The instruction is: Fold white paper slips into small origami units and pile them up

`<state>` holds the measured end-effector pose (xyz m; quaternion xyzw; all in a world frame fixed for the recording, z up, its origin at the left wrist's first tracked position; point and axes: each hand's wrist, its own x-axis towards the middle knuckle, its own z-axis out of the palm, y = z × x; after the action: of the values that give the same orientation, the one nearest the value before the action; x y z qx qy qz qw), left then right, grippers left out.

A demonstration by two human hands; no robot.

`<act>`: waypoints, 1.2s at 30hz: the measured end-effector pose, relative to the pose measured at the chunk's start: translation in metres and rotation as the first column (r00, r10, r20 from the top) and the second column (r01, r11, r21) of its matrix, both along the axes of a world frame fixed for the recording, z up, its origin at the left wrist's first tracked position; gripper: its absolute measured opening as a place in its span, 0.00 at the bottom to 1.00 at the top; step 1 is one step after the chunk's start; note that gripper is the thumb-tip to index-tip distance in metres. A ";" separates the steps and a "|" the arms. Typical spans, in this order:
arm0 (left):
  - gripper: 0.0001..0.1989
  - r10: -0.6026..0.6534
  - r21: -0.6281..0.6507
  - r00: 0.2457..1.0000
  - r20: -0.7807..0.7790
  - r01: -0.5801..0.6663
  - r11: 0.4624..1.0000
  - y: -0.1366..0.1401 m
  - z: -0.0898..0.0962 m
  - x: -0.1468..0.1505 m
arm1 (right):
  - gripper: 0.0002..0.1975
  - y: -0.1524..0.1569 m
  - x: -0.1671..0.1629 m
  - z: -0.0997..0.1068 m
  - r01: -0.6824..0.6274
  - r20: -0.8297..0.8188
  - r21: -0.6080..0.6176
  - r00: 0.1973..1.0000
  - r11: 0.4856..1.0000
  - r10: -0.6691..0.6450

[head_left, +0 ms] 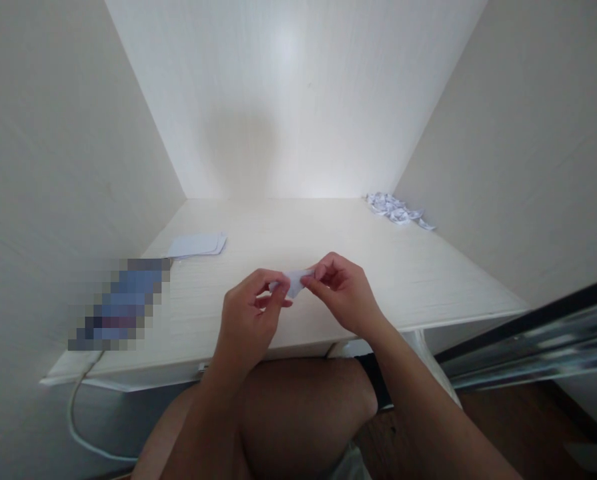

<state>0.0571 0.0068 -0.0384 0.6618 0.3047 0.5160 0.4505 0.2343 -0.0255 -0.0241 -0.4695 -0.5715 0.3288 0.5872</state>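
Left hand [252, 305] and right hand [347, 288] both pinch a small paper [295, 283], seemingly mid-fold; crinkled pile [392, 209] looks done, flat sheets [194, 245] apparently remaining.

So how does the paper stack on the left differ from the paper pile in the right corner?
The paper stack lies flat and smooth, while the paper pile looks crumpled. The stack has straight edges; the pile has a ragged outline. Both look whitish and rest on the desk.
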 end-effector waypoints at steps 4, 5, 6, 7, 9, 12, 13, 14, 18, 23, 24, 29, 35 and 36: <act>0.03 0.045 0.000 0.998 0.050 -0.045 0.999 -0.006 0.004 0.003 | 0.01 -0.008 -0.003 0.002 0.048 0.138 0.076 0.989 0.996 -0.058; 0.03 0.045 -0.001 0.997 0.067 -0.045 0.999 -0.007 0.005 0.003 | 0.02 -0.009 -0.004 0.003 0.066 0.187 0.098 0.979 0.993 -0.084; 0.04 0.044 0.004 0.996 0.080 -0.045 0.999 -0.008 0.005 0.003 | 0.03 -0.011 -0.004 0.004 0.080 0.227 0.120 0.968 0.990 -0.106; 0.04 0.044 0.018 0.995 0.087 -0.046 0.999 -0.008 0.005 0.003 | 0.04 -0.012 -0.004 0.005 0.088 0.258 0.143 0.958 0.986 -0.123; 0.06 0.057 0.068 0.995 0.081 -0.063 0.996 -0.009 0.005 0.003 | 0.05 -0.013 -0.004 0.006 0.090 0.297 0.194 0.944 0.977 -0.145; 0.09 0.074 0.157 0.996 0.041 -0.079 0.984 -0.008 0.005 0.003 | 0.07 -0.014 -0.003 0.006 0.085 0.340 0.255 0.925 0.963 -0.172; 0.09 0.074 0.180 0.997 0.029 -0.078 0.981 -0.007 0.006 0.003 | 0.07 -0.014 -0.004 0.006 0.082 0.353 0.270 0.919 0.959 -0.178; 0.09 0.077 0.197 0.997 0.023 -0.080 0.977 -0.007 0.006 0.003 | 0.07 -0.014 -0.004 0.006 0.079 0.364 0.282 0.913 0.956 -0.183; 0.07 0.125 0.234 0.992 0.012 -0.124 0.964 -0.005 0.006 0.002 | 0.06 -0.014 -0.005 0.007 0.067 0.395 0.324 0.897 0.944 -0.199; 0.05 0.148 0.318 0.986 -0.075 -0.117 0.941 -0.002 0.007 -0.001 | 0.06 -0.013 -0.007 0.010 0.061 0.419 0.337 0.884 0.940 -0.208; 0.05 0.158 0.334 0.983 -0.091 -0.119 0.935 -0.002 0.007 -0.001 | 0.06 -0.013 -0.007 0.010 0.064 0.426 0.330 0.880 0.942 -0.209; 0.04 0.149 0.379 0.977 -0.155 -0.080 0.922 0.001 0.007 -0.005 | 0.05 -0.013 -0.005 0.013 0.017 0.473 0.298 0.866 0.954 -0.163; 0.05 0.065 0.327 0.985 -0.158 -0.010 0.945 0.002 0.006 -0.006 | 0.03 -0.015 -0.003 0.016 -0.004 0.497 0.211 0.862 0.978 -0.103; 0.05 0.066 0.326 0.985 -0.159 -0.011 0.945 0.002 0.006 -0.006 | 0.03 -0.015 -0.003 0.016 0.000 0.495 0.205 0.863 0.979 -0.104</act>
<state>0.0514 0.0091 -0.0326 0.7617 0.2657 0.5101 0.2984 0.2308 -0.0405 -0.0077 -0.4934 -0.7217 0.1205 0.4703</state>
